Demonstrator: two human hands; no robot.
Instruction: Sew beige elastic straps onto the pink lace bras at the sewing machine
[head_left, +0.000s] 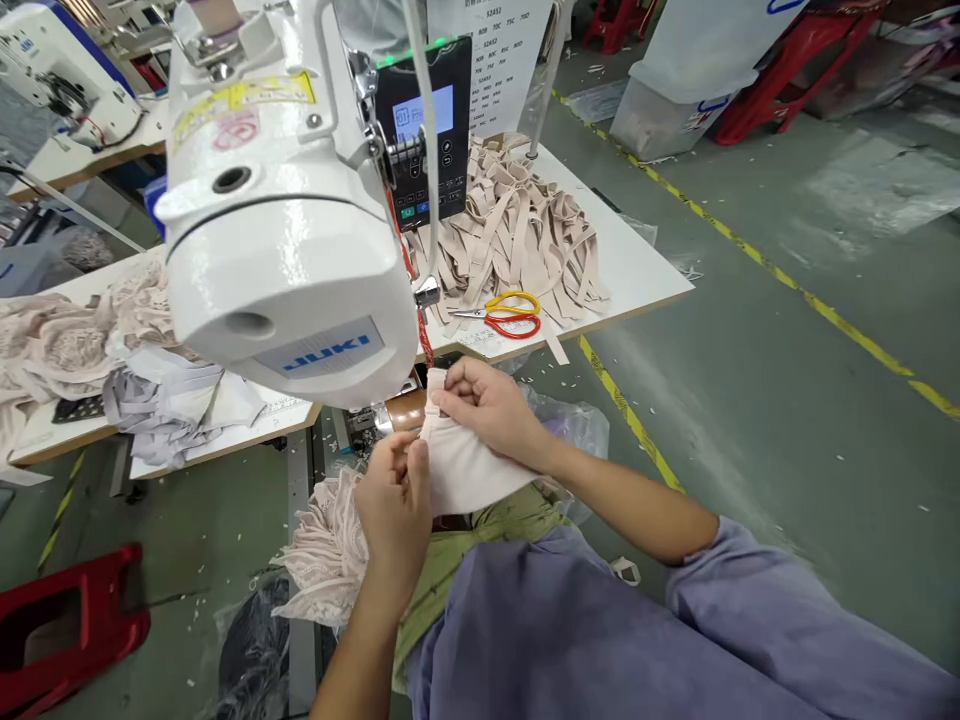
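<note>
A pale pink fabric piece (476,465) with a gathered edge hangs between my hands, just in front of the sewing machine (285,260). My left hand (395,490) pinches its edge on the left, thumb and forefinger together. Higher up on the right, my right hand (491,408) grips the same piece by its upper edge near a narrow band. Lace fabric (330,550) in the same pale tone bunches below and left of my left hand. The needle area is mostly hidden behind the machine head and the fabric.
Beige fabric strips (517,225) lie heaped on the white table (630,280), with red-and-yellow scissors (510,315) before them. A control panel (424,130) stands beside the machine. Grey-white pieces (169,400) and beige lace (90,335) lie left. A red stool (75,640) is lower left.
</note>
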